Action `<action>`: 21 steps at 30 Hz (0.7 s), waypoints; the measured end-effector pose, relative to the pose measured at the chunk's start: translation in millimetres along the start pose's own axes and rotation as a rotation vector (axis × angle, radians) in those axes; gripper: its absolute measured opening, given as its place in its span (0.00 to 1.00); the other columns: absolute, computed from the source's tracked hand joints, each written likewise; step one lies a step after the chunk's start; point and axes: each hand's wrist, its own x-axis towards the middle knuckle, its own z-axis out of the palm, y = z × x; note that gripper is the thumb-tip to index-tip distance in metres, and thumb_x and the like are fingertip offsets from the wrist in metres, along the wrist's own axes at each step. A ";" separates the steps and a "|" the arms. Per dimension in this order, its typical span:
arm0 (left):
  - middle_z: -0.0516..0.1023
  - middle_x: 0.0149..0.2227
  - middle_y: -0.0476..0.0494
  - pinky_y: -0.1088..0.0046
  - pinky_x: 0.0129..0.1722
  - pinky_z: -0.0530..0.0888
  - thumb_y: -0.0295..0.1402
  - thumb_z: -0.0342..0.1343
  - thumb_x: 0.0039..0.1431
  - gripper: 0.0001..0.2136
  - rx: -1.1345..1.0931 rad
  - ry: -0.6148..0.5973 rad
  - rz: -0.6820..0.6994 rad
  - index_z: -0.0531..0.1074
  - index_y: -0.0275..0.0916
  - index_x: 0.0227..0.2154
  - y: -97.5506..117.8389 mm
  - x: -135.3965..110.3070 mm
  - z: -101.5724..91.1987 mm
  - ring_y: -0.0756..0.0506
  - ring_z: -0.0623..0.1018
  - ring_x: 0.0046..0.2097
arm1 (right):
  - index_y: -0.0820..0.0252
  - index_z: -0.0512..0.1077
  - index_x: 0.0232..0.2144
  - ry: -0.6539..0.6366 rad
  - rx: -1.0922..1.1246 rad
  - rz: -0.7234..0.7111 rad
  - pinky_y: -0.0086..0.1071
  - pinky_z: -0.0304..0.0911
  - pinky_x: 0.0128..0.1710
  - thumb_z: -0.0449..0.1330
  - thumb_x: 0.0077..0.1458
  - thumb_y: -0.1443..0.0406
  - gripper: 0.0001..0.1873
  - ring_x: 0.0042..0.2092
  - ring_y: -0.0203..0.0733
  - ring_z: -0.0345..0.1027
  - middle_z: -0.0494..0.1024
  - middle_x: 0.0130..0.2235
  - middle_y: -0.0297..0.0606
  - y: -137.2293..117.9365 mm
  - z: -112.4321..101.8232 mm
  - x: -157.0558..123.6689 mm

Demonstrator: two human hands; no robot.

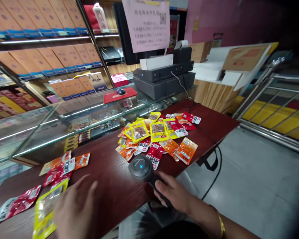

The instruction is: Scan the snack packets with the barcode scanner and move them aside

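Note:
My right hand is closed around the handle of a dark grey barcode scanner. A blue light glows on the scanner's head, which is over the table by a pile of snack packets. In that pile are yellow packets, red packets and orange packets. Blurred by motion, my left hand is at the lower left, thumb and a finger apart with nothing seen between them. It overlaps the edge of a yellow packet. Nearby lie a red packet and several overlapping red and orange ones.
The dark red table adjoins a glass display counter. A red mat with a mouse, a black cash drawer and a monitor with a pink sign stand behind. A metal railing is at right; a black cable hangs off the table.

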 end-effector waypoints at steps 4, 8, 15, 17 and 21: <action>0.79 0.49 0.37 0.57 0.56 0.70 0.46 0.51 0.63 0.19 0.081 -0.334 0.330 0.75 0.40 0.49 63.4 -3.5 57.5 0.37 0.76 0.52 | 0.63 0.68 0.55 0.091 -0.007 -0.018 0.24 0.52 0.21 0.58 0.58 0.39 0.37 0.22 0.29 0.53 0.64 0.24 0.26 -3.4 -13.6 -13.7; 0.78 0.47 0.32 0.59 0.54 0.70 0.36 0.50 0.64 0.15 0.258 -0.496 0.402 0.74 0.34 0.48 121.8 -6.9 84.6 0.35 0.76 0.50 | 0.63 0.67 0.56 0.195 -0.017 -0.021 0.25 0.51 0.21 0.59 0.56 0.38 0.40 0.22 0.30 0.53 0.64 0.24 0.26 -9.2 -25.5 -25.7; 0.79 0.45 0.29 0.64 0.46 0.70 0.32 0.53 0.61 0.11 0.304 -0.603 0.320 0.71 0.33 0.43 150.8 -0.7 111.0 0.35 0.78 0.49 | 0.63 0.65 0.58 0.286 0.034 -0.045 0.25 0.53 0.22 0.60 0.58 0.41 0.39 0.22 0.31 0.54 0.65 0.23 0.26 -8.8 -39.7 -35.8; 0.80 0.43 0.30 0.65 0.41 0.70 0.36 0.54 0.61 0.14 0.223 -0.658 0.212 0.68 0.34 0.47 142.7 1.6 110.2 0.35 0.80 0.46 | 0.64 0.65 0.59 0.292 0.044 -0.053 0.25 0.53 0.22 0.60 0.57 0.41 0.39 0.22 0.31 0.54 0.65 0.23 0.27 -9.0 -41.5 -36.0; 0.81 0.36 0.38 0.67 0.36 0.69 0.42 0.56 0.59 0.16 -0.048 -0.673 -0.004 0.67 0.39 0.45 109.1 3.7 95.6 0.38 0.80 0.39 | 0.64 0.65 0.59 0.274 0.040 -0.067 0.26 0.52 0.21 0.60 0.56 0.40 0.41 0.22 0.31 0.54 0.65 0.23 0.26 -10.0 -38.1 -33.5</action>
